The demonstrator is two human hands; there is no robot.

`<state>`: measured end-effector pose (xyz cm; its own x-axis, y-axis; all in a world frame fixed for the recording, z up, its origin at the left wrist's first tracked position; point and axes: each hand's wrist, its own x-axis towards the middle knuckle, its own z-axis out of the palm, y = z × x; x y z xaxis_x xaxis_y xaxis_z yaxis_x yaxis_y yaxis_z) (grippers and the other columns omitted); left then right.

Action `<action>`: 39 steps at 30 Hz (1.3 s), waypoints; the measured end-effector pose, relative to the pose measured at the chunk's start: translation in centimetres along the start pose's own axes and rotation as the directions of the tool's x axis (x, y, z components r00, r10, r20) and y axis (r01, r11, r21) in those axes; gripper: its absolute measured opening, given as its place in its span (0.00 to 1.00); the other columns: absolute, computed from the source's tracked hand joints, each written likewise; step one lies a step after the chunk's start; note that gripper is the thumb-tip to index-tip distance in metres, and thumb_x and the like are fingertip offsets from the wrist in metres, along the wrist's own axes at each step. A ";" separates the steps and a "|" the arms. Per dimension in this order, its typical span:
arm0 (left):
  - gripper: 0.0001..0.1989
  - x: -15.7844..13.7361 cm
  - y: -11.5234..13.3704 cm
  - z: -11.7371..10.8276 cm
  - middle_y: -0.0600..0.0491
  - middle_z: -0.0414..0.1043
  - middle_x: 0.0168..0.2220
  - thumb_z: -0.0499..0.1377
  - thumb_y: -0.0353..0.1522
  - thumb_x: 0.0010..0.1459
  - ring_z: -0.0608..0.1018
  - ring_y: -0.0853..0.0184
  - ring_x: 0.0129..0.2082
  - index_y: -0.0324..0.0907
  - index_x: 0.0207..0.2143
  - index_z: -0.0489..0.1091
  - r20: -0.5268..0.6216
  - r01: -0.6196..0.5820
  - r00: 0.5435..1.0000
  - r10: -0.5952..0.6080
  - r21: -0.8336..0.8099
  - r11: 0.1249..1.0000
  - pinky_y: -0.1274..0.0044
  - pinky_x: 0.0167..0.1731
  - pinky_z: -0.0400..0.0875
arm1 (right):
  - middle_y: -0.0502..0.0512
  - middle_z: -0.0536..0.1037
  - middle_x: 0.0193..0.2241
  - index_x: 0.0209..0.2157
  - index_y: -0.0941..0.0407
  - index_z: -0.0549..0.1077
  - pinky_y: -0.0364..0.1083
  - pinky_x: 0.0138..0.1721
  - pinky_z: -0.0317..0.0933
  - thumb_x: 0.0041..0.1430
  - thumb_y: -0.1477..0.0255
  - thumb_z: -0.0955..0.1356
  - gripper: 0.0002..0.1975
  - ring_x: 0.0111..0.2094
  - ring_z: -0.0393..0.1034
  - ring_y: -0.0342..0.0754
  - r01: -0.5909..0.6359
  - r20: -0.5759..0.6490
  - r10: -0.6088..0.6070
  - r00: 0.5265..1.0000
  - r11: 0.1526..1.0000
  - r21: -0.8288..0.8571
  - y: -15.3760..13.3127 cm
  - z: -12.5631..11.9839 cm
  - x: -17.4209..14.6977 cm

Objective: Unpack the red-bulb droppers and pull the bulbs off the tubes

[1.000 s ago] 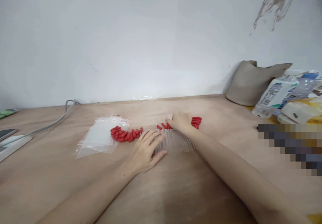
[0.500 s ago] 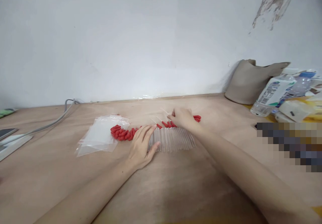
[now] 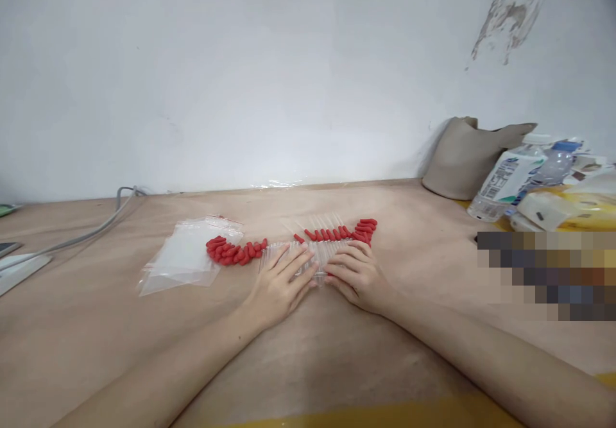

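A row of glass droppers [image 3: 323, 254] with red rubber bulbs [image 3: 328, 234] lies on the table in front of me; some thin tips point toward the wall. My left hand [image 3: 283, 280] rests over the left part of the row, its fingers stretched out. Opposite it, my right hand [image 3: 359, 274] lies on the right part with bent fingers. A bit of red and clear glass shows at the right fingertips, seemingly a dropper lying crosswise between the hands; its ends are hidden. Another heap of red bulbs [image 3: 233, 252] sits left of my left hand.
Clear zip bags [image 3: 185, 258] lie left of the red heap. A grey cable [image 3: 96, 230] runs along the left side. Against the wall at right stand a beige container [image 3: 455, 162] and a plastic bottle [image 3: 503, 181], beside a yellow bag [image 3: 572, 206].
My right hand has come down toward me from the far side of the row, uncovering the bulbs there. My left hand has shifted slightly right over the droppers. The view has turned a little.
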<state>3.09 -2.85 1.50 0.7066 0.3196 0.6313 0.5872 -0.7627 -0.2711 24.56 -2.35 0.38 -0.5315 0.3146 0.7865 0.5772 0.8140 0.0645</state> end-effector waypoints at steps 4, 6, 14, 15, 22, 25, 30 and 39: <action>0.09 0.1 0.1 0.5 0.48 0.74 0.42 0.54 0.28 0.57 0.73 0.62 0.46 0.38 0.41 0.69 -0.044 -0.034 0.998 0.033 -0.011 0.999 0.65 0.51 0.64 | 0.54 0.76 0.34 0.37 0.56 0.72 0.51 0.45 0.58 0.56 0.71 0.65 0.07 0.39 0.67 0.47 0.026 0.007 -0.027 1.000 0.998 0.053 0.0 0.5 0.3; 0.08 0.2 0.1 0.6 0.48 0.74 0.41 0.54 0.27 0.57 0.74 0.63 0.45 0.37 0.39 0.69 -0.059 -0.047 0.997 0.045 -0.024 0.999 0.65 0.50 0.65 | 0.56 0.76 0.36 0.39 0.57 0.71 0.52 0.45 0.59 0.56 0.69 0.65 0.10 0.41 0.66 0.49 0.035 0.017 -0.036 0.999 0.998 0.053 0.0 0.7 0.3; 0.07 -0.1 0.4 0.3 0.48 0.75 0.36 0.51 0.26 0.58 0.75 0.66 0.43 0.37 0.36 0.68 -0.044 -0.037 0.999 0.031 -0.139 0.990 0.69 0.51 0.67 | 0.56 0.76 0.33 0.35 0.58 0.72 0.47 0.40 0.64 0.57 0.73 0.64 0.06 0.39 0.67 0.47 0.132 0.046 -0.134 0.990 0.990 0.046 -0.3 0.6 0.5; 0.07 -0.2 0.4 0.3 0.49 0.75 0.35 0.51 0.26 0.58 0.75 0.66 0.42 0.37 0.35 0.68 -0.040 -0.033 0.999 0.027 -0.157 0.987 0.69 0.51 0.67 | 0.56 0.76 0.33 0.35 0.59 0.72 0.47 0.40 0.65 0.57 0.73 0.64 0.06 0.40 0.67 0.47 0.146 0.044 -0.148 0.988 0.988 0.042 -0.3 0.5 0.5; 0.06 -0.5 0.6 0.0 0.49 0.74 0.34 0.51 0.24 0.57 0.75 0.66 0.42 0.36 0.36 0.67 -0.038 -0.042 0.999 0.034 -0.222 0.974 0.69 0.51 0.67 | 0.55 0.76 0.34 0.36 0.60 0.71 0.47 0.42 0.66 0.56 0.75 0.65 0.07 0.40 0.68 0.47 0.251 0.028 -0.251 0.968 0.968 0.014 -0.4 0.3 0.4; 0.07 -0.6 0.6 0.0 0.49 0.74 0.35 0.50 0.25 0.57 0.75 0.66 0.43 0.37 0.36 0.67 -0.034 -0.043 0.999 0.036 -0.230 0.972 0.68 0.52 0.67 | 0.55 0.76 0.34 0.37 0.60 0.71 0.47 0.43 0.66 0.56 0.74 0.66 0.07 0.41 0.68 0.46 0.263 0.008 -0.263 0.965 0.965 -0.001 -0.4 0.2 0.4; 0.08 -0.8 0.4 0.0 0.50 0.74 0.35 0.50 0.26 0.57 0.75 0.66 0.43 0.38 0.36 0.68 -0.028 -0.016 1.000 0.008 -0.274 0.962 0.68 0.52 0.66 | 0.55 0.77 0.35 0.38 0.59 0.71 0.46 0.44 0.67 0.56 0.75 0.65 0.07 0.42 0.68 0.46 0.288 0.004 -0.288 0.958 0.957 -0.017 -0.2 -0.1 0.2; 0.07 -1.0 0.6 -0.7 0.49 0.74 0.35 0.51 0.24 0.57 0.75 0.67 0.43 0.37 0.37 0.67 -0.015 -0.016 1.000 0.012 -0.305 0.952 0.69 0.51 0.67 | 0.56 0.77 0.36 0.39 0.61 0.72 0.47 0.44 0.67 0.57 0.77 0.64 0.08 0.43 0.69 0.48 0.344 -0.002 -0.345 0.939 0.937 -0.066 -0.1 -0.9 0.1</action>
<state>2.42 -4.00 1.25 0.7080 0.3018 0.6385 0.4272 -0.9030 -0.0468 25.06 -2.84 1.01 -0.6964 0.0135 0.7175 0.3990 0.8383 0.3715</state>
